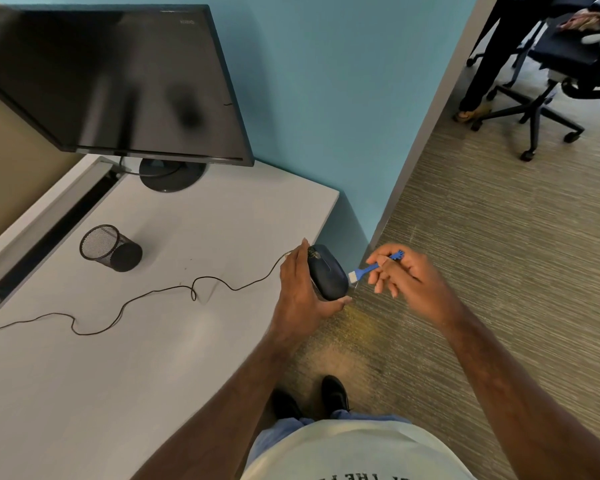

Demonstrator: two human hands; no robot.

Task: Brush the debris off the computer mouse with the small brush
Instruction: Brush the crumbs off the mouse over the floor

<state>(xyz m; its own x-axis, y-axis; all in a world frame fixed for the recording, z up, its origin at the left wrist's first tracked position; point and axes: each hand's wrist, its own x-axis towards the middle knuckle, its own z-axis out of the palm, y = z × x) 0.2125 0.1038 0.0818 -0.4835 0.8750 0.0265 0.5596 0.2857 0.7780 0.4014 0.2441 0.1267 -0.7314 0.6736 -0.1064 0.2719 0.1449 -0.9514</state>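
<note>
Brushing is the step in hand, judged from the layout: bristles sit at the mouse shell and the mouse is held off the desk edge, over the carpet. The right hand (pixel 400 271) pinches the small brush (pixel 373 266) by its blue handle — thumb and index closed on it, the remaining fingers loosely curled below — with the white bristle tip aimed left and touching, or just beside, the right flank of the computer mouse (pixel 327 271); actual contact cannot be confirmed. The left hand (pixel 300 289) is wrapped around the mouse's left side and underside, fingers at the far end, thumb under the near end, holding it tilted with the top shell facing the brush. A speckled patch near the far end of the shell may be remaining debris; it is too small to identify. The next move likely calls for short strokes directed away from the body across the shell, with the left-hand grip kept firm so the mouse does not rotate — and with the stroke carried toward that speckled end. The cable (pixel 129 303) runs from the mouse leftward in loose loops across the desk (pixel 174 341), with slack visible. Farther out stand a mesh pen cup (pixel 110 247), lying on its side, and a dark monitor (pixel 118 81) on its round base.
</note>
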